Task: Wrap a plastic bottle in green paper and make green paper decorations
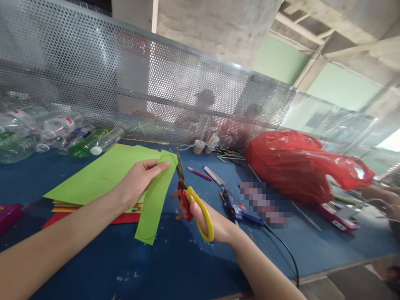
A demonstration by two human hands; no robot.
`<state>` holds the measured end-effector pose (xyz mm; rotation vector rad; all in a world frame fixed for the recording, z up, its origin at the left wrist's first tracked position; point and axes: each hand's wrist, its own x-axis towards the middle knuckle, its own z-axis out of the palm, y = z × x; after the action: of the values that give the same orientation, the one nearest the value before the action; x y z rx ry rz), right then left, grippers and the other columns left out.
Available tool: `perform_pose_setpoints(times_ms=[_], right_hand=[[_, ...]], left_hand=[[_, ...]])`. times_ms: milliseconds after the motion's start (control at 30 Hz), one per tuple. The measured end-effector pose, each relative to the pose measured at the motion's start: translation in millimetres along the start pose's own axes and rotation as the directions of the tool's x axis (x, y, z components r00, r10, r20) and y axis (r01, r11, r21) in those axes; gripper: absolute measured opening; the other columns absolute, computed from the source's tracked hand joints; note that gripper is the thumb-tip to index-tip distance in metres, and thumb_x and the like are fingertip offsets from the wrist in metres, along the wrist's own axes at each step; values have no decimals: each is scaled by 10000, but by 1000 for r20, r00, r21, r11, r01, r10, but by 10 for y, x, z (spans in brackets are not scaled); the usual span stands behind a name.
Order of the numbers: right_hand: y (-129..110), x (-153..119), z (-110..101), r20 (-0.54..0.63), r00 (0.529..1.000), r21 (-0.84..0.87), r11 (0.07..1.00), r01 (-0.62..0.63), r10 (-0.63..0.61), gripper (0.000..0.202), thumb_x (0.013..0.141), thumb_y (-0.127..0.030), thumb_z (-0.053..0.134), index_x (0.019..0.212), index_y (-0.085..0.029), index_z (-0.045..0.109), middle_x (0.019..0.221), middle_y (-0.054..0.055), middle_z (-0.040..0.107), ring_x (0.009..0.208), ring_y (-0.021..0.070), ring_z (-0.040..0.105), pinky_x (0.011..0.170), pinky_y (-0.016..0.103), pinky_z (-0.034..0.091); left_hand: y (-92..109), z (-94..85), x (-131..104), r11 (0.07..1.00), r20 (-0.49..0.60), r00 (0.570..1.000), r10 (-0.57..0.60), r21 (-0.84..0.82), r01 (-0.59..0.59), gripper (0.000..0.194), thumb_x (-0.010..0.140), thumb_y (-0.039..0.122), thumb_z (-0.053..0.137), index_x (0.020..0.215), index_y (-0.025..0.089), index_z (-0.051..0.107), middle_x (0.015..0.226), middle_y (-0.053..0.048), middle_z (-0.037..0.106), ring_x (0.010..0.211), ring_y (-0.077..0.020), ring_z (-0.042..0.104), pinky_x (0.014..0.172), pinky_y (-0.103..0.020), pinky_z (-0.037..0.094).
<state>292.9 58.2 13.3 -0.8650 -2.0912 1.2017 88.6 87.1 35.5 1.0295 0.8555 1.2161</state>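
My left hand point(142, 179) pinches the upper end of a light green paper strip point(155, 200), thumb on top. Rounded pencil outlines show at both ends of the strip. In my right hand point(200, 216) is a pair of scissors point(204, 214) with one yellow and one red handle loop. The blades point up and away, slightly parted, right beside the strip's upper right edge; whether they touch the paper I cannot tell. Behind my left hand lies a stack of coloured paper point(103, 175), green on top, with yellow, orange and red edges below.
Plastic bottles point(59, 129) crowd the back left. A blue glue gun point(240, 210) with a black cord, a purple pen point(199, 173) and a red plastic bag point(290, 162) lie to the right. Another person's hand point(383, 200) is at the far right. A perforated metal screen point(187, 83) stands behind.
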Motion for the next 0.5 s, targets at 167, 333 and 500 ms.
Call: perform_pose_setpoints(times_ms=[167, 333, 500], right_hand=[[-36, -23, 11, -1, 998, -213, 975, 66, -68, 668, 868, -697, 249, 1209, -182, 503, 890, 71, 537, 752, 174, 509, 797, 387, 502], [-31, -15, 38, -29, 999, -225, 974, 34, -42, 631, 858, -702, 286, 1169, -208, 524, 818, 46, 548, 716, 174, 527, 755, 360, 504], [-19, -22, 40, -31, 999, -215, 977, 12, -19, 623, 850, -708, 306, 1165, -212, 514, 833, 50, 550, 729, 179, 543, 736, 344, 503]], left_hand=[[-14, 19, -66, 1000, -4, 1000, 24, -3, -24, 202, 716, 371, 732, 776, 181, 695, 606, 2, 692, 531, -142, 638, 547, -250, 527], [-27, 10, -77, 998, -11, 999, 49, 36, -49, 230, 708, 396, 731, 747, 173, 690, 610, -8, 693, 521, -147, 635, 510, -243, 518], [-39, 2, -81, 998, -8, 999, 48, 48, -47, 229, 710, 395, 729, 747, 172, 693, 623, -11, 699, 532, -148, 638, 523, -247, 522]])
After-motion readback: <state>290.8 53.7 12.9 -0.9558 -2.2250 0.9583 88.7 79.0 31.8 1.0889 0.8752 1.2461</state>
